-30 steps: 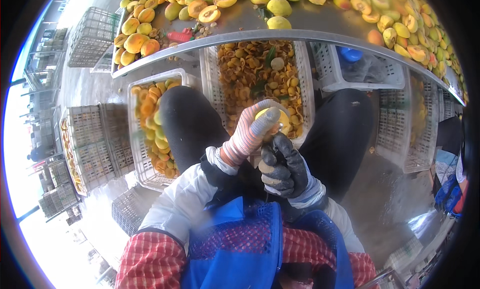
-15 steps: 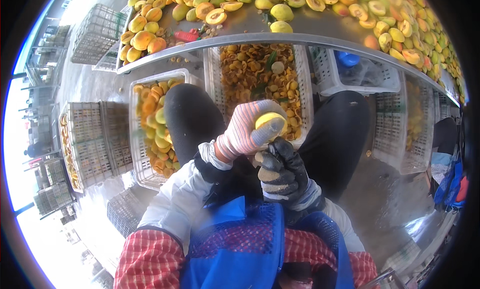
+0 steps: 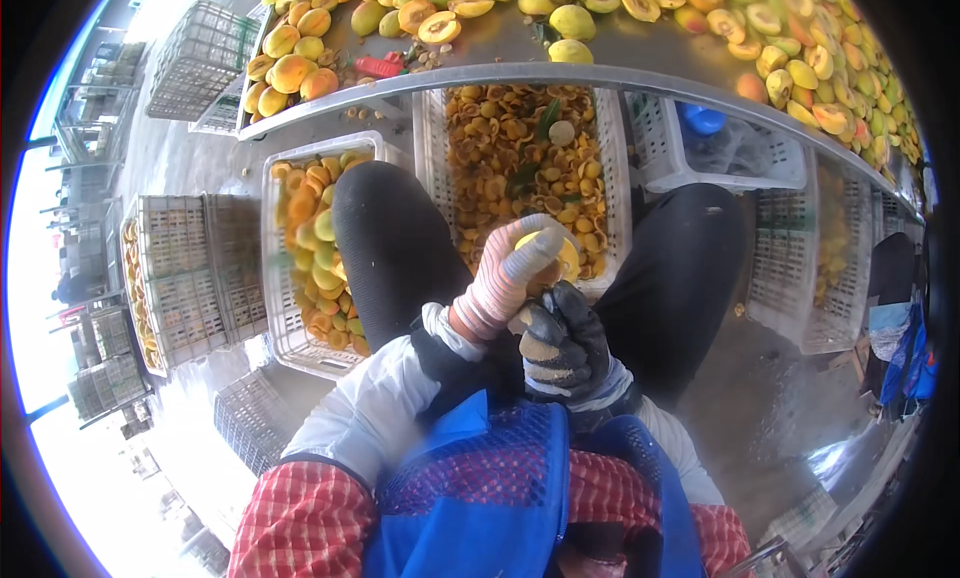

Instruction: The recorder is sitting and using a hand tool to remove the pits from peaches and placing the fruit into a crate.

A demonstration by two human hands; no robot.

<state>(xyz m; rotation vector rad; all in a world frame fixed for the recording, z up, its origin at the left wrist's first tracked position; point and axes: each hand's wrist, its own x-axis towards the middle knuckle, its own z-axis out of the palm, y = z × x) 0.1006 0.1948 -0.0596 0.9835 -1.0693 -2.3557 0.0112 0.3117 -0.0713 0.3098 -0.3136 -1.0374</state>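
Between my knees, my left hand [image 3: 506,271], in a pale striped glove, is wrapped round a yellow peach [image 3: 569,256]. The thumb lies across the top of the fruit. Just below, my right hand [image 3: 567,340] is closed in a black and tan glove, its knuckles against the peach's lower side. Whatever it grips is hidden by the fingers. Beneath both hands stands a white crate [image 3: 613,158] filled with orange-brown cupped fruit pieces and a few green leaves.
A metal table [image 3: 490,50] bearing many halved peaches and a red-handled object [image 3: 380,66] crosses the far side. A crate of peaches [image 3: 272,298] stands by my left knee. At right are a crate with a blue item [image 3: 700,120] and another crate [image 3: 785,268]. Stacked crates [image 3: 180,278] stand farther left.
My left hand has turned round the peach and shifted slightly right and down, its thumb now farther over the top. My right hand stays closed beneath it, nearly in place.
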